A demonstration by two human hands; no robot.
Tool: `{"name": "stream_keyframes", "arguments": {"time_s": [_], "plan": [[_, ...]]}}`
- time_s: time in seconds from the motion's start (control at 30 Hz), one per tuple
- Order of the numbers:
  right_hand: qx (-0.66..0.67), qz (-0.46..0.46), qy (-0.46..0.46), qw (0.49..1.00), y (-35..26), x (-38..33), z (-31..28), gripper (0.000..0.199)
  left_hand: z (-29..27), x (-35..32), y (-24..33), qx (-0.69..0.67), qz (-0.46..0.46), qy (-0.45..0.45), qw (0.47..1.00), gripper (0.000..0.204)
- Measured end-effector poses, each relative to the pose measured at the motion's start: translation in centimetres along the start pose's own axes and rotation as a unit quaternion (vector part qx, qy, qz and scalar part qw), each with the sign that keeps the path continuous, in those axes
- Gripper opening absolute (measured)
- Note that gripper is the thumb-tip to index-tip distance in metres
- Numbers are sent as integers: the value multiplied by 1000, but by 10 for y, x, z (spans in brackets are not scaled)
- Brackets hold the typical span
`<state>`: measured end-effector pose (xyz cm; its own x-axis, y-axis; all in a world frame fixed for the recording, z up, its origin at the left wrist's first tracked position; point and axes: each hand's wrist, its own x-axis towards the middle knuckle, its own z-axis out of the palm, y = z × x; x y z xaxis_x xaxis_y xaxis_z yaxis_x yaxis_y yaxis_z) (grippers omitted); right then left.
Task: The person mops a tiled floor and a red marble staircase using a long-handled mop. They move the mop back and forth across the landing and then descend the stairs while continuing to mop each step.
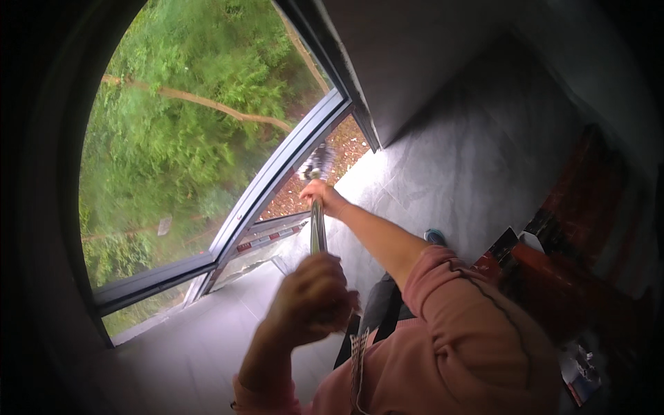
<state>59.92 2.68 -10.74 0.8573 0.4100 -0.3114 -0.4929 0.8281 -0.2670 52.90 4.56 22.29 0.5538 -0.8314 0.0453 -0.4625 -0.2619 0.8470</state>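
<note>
Both my hands are wrapped round a slim metallic pole (317,232) that points away from me toward the window. My left hand (312,301) grips its near end, close to my body, and is slightly blurred. Farther along, my right hand (326,197) closes round the pole with the arm stretched out. Just past that hand shows a blurred black-and-white striped thing (317,162), in front of the lower pane. It seems to line up with the pole, but whether it is joined to it I cannot tell.
A large grey-framed window (277,162) fills the left, with green trees outside. Pale tiled floor (207,332) runs below it. To the right are red and black boxes (553,277) and a blue shoe (435,236). A grey wall (415,62) meets the window frame.
</note>
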Motion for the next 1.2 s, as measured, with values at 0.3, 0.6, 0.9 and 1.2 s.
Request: {"name": "stream_keyframes", "arguments": {"time_s": [0.3,0.6,0.9,1.2], "plan": [[-568,-415,66,707,15,-57,46,7,2,-46,63,46,-61,-30,997,10],[-563,-416,7,714,8,-167,106,7,0,-93,166,-20,-12,121,992,24],[-705,-316,-82,629,-33,-266,106,15,-14,-155,180,-242,71,297,921,16],[-801,-112,48,586,-24,-302,-86,17,97,-127,12,-367,-152,166,903,5]]}}
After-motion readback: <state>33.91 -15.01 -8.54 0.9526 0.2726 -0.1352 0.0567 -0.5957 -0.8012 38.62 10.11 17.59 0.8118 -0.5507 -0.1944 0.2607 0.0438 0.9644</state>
